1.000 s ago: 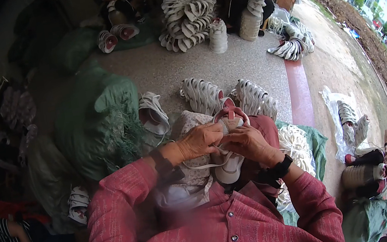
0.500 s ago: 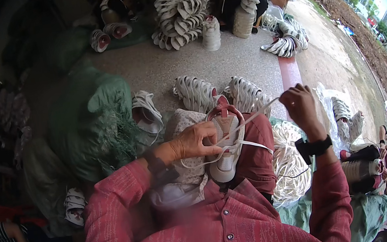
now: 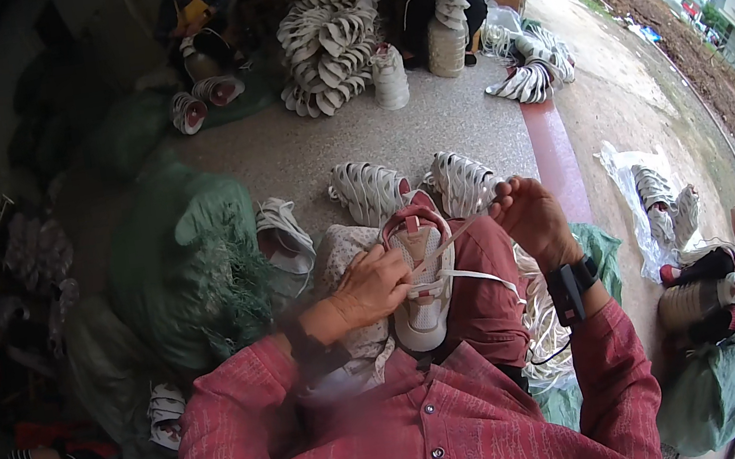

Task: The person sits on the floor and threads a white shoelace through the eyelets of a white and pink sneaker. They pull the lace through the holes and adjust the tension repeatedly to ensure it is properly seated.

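Observation:
A white and pink shoe upper (image 3: 420, 316) rests on my lap with its pink collar away from me. At its left edge is my left hand (image 3: 369, 288), fingers bent and closed against the side by the eyelets. Out to the right, my right hand (image 3: 532, 219) pinches a pale shoelace (image 3: 458, 235), which runs slantwise down to the upper's front opening. A second white lace end (image 3: 487, 276) lies loose over my right thigh. My left fingertips are partly hidden.
Stacked white uppers (image 3: 369, 193) stand just beyond my knees. A green sack (image 3: 177, 258) is at left, a loose upper (image 3: 282, 233) beside it. White lace bundles (image 3: 540, 318) lie by my right leg. Two people sit working at the back near a tall pile of uppers (image 3: 330, 40).
My right hand has come inward toward the shoe upper, leaving a shorter stretch of lace. My left hand has shifted from the lower lacing to the upper's left edge. The view has tilted slightly.

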Motion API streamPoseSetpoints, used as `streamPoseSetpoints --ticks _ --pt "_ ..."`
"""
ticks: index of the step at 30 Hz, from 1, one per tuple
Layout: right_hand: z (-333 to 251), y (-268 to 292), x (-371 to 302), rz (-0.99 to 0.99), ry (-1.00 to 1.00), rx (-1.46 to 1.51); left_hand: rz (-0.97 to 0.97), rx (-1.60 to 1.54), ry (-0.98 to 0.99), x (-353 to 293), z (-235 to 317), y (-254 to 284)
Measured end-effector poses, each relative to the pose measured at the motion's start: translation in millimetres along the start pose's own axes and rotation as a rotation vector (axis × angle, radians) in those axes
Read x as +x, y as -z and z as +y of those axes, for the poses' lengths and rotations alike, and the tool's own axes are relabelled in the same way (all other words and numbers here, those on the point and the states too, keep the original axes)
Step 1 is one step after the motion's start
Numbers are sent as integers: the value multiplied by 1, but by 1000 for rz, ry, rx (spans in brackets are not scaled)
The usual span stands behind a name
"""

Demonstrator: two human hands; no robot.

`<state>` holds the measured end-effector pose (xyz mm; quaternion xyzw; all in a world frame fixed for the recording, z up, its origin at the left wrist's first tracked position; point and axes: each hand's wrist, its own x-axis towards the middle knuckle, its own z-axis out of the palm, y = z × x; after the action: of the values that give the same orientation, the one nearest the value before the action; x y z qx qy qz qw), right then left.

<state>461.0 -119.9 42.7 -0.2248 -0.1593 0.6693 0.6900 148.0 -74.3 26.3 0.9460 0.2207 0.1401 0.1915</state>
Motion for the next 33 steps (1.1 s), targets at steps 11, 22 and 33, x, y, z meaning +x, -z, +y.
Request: streamPoseSetpoints --ticks 11,22,33 --pt "-275 155 -65 449 357 246 -457 -343 26 26 -20 18" --pt "-200 101 -42 357 382 -8 41 -279 74 5 -10 -9" --pt "-180 105 -62 345 326 -264 478 -251 17 -17 2 -31"
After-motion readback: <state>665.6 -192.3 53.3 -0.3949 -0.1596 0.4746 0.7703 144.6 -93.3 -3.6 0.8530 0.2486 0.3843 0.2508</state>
